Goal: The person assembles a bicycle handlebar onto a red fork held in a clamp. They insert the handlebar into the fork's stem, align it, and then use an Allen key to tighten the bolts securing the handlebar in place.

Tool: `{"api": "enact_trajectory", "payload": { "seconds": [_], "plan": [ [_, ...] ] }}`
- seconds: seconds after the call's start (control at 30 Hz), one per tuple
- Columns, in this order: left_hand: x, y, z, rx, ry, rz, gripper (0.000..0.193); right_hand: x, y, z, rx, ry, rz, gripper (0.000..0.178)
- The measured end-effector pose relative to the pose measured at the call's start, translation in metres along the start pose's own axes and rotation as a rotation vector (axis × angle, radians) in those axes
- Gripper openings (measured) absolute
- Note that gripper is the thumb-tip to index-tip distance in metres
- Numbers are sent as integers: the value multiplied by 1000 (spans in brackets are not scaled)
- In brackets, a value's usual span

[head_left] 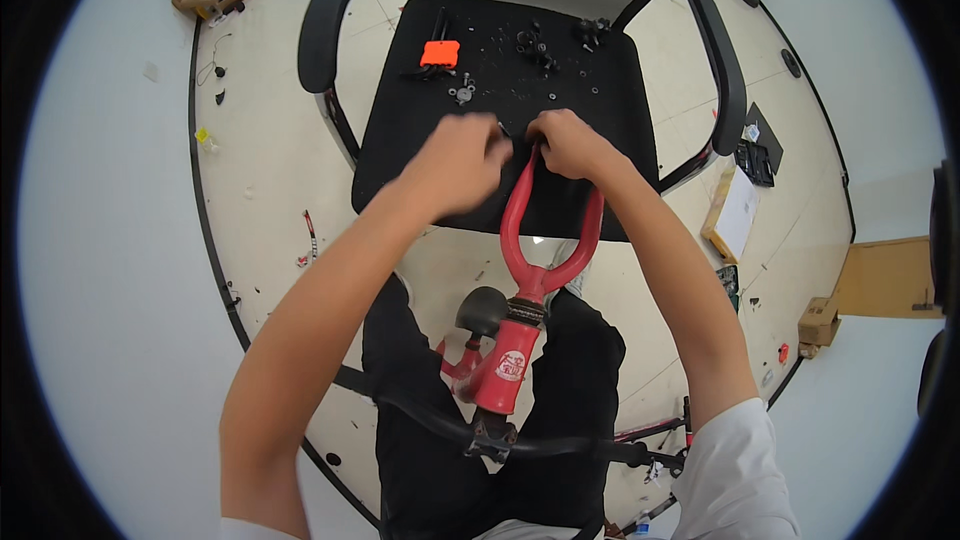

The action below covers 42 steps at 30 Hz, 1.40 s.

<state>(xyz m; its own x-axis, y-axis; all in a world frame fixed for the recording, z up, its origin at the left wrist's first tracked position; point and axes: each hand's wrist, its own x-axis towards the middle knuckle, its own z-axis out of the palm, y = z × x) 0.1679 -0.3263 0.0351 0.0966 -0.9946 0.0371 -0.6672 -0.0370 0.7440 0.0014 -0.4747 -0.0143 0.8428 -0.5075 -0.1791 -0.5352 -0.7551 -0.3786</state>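
The right hand (572, 145) is gripping the tip of the red fork's (512, 230) left leg, over the seat (392, 155) — the left hand (460, 162) is hovering just beside it, blurred, its fingers curling, and whether they are holding anything I cannot tell. The fork is reaching over the seat's front edge, its tube (506, 380) lying between the person's thighs, the handlebar (565, 447) crossing the lap. Beyond the hands, an orange piece (440, 54), washers (463, 95) and black parts (537, 48) are lying on the seat.
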Motion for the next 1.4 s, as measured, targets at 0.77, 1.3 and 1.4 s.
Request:
{"api": "enact_trajectory", "payload": {
  "seconds": [0.77, 1.3, 1.4],
  "plan": [
    [-201, 62, -30, -268, 203, -336, 16, 23, 45, -6, 288, -243, -212, 28],
    [-278, 68, -11, -601, 458, -437, 18, 54, -59, -26, -416, -431, 269, 36],
    [-287, 67, -10, -634, 483, -426, 18, 54, -41, -22, -360, -378, 281, 32]
  ]
}}
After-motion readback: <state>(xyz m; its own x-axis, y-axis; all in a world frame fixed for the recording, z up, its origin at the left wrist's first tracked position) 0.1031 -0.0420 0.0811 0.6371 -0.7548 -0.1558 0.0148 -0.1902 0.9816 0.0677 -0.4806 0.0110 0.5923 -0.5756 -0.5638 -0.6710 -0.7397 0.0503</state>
